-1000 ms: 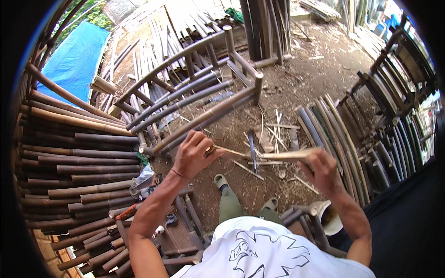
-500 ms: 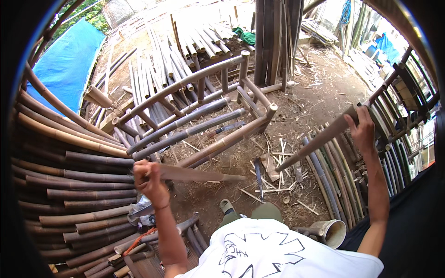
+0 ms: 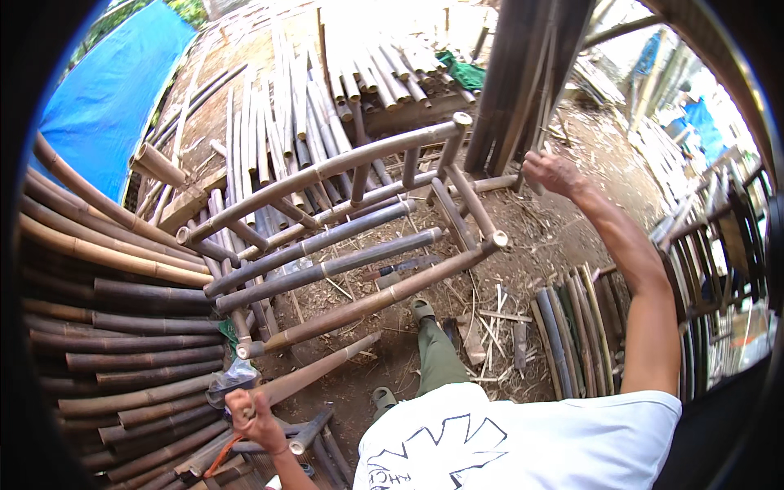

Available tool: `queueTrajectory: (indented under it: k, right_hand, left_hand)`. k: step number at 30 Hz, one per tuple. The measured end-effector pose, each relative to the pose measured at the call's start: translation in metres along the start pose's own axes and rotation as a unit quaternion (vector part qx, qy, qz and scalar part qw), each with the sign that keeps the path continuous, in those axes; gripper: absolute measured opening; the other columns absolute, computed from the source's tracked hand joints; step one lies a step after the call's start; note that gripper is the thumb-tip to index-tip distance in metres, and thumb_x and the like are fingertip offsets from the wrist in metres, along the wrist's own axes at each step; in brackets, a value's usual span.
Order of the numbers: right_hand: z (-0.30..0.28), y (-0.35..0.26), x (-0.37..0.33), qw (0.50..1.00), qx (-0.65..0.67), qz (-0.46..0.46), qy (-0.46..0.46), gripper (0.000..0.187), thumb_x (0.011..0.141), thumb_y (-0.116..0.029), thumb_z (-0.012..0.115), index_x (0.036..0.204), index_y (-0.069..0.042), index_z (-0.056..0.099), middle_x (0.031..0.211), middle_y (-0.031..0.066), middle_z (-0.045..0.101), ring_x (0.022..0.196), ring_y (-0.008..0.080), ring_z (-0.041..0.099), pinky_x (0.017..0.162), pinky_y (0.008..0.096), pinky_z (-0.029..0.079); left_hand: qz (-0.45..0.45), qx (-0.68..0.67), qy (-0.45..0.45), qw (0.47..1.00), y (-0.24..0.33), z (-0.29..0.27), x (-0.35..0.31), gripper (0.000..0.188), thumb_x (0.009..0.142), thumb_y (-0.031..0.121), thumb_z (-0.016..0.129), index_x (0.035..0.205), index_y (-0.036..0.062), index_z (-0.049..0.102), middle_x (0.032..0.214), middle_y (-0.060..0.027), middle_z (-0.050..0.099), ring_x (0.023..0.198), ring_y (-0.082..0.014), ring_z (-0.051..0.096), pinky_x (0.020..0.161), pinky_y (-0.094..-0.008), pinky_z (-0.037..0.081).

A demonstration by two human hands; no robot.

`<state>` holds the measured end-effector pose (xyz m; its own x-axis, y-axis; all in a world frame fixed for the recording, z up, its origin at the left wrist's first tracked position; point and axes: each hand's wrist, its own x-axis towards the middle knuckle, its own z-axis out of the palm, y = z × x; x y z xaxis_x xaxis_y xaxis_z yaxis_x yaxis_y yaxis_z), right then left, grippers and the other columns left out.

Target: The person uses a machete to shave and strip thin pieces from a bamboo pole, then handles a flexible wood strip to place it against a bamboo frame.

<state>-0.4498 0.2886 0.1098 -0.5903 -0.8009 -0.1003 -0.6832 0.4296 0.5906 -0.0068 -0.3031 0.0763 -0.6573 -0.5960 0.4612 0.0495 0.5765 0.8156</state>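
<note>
My left hand (image 3: 255, 420), low on the left, is closed on one end of a flat brown bamboo slat (image 3: 322, 367). The slat points away from me, beside the near rail of a bamboo frame (image 3: 384, 300). My right hand (image 3: 551, 173) reaches far forward to the right, next to an upright bundle of dark bamboo (image 3: 510, 86). Its fingers are closed round a narrow bamboo slat (image 3: 546, 148) seen edge-on, with short parts showing above and below the fist. Two loose dark poles (image 3: 343, 264) lie across the frame.
Stacked dark bamboo poles (image 3: 155, 343) line the left side, and a blue tarp (image 3: 114, 69) lies beyond. Cut poles (image 3: 384, 77) cover the ground ahead. A long blade (image 3: 408, 265) lies under the frame. More poles (image 3: 572, 331) and a bamboo rack (image 3: 706, 237) stand right.
My right hand has swung forward and left to the upright bundle with its slat. My left hand has dropped lower, its slat now tilted upward. The view has shifted and my feet have stepped.
</note>
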Motion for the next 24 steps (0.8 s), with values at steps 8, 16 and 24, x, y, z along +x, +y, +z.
queueTrajectory:
  k: [8, 16, 24]
  right_hand:
    - [0.151, -0.05, 0.19, 0.959, 0.157, -0.146, -0.187, 0.033, 0.097, -0.018, 0.049, 0.129, -0.011, 0.052, 0.133, 0.009, 0.05, 0.114, 0.029, 0.058, 0.092, 0.0364, 0.054]
    - [0.075, -0.153, 0.209, 0.862, 0.507, -0.002, 0.002, 0.063, 0.083, -0.024, 0.067, 0.139, -0.011, 0.044, 0.135, 0.0134, 0.049, 0.115, 0.0312, 0.056, 0.095, 0.0417, 0.049]
    - [-0.029, -0.225, 0.109, 0.656, 0.754, -0.019, -0.015, 0.064, 0.069, -0.048, 0.082, 0.116, -0.01, 0.061, 0.1, 0.009, 0.067, 0.092, 0.03, 0.064, 0.083, 0.0445, 0.047]
  left_hand:
    - [-0.091, -0.04, 0.141, 0.985, 0.041, 0.014, 0.031, 0.041, 0.092, 0.039, 0.067, 0.08, 0.0091, 0.042, 0.089, -0.0049, 0.042, 0.087, -0.0177, 0.047, 0.089, -0.0352, 0.042]
    - [-0.113, -0.177, 0.189, 0.959, 0.136, 0.012, 0.127, 0.03, 0.091, 0.044, 0.066, 0.093, 0.0145, 0.061, 0.1, -0.0053, 0.059, 0.094, -0.0253, 0.056, 0.084, -0.0431, 0.047]
    - [-0.292, -0.219, 0.225, 0.903, 0.103, 0.081, 0.222, 0.051, 0.09, 0.054, 0.064, 0.119, 0.0136, 0.055, 0.105, -0.0025, 0.053, 0.098, -0.0185, 0.052, 0.093, -0.04, 0.045]
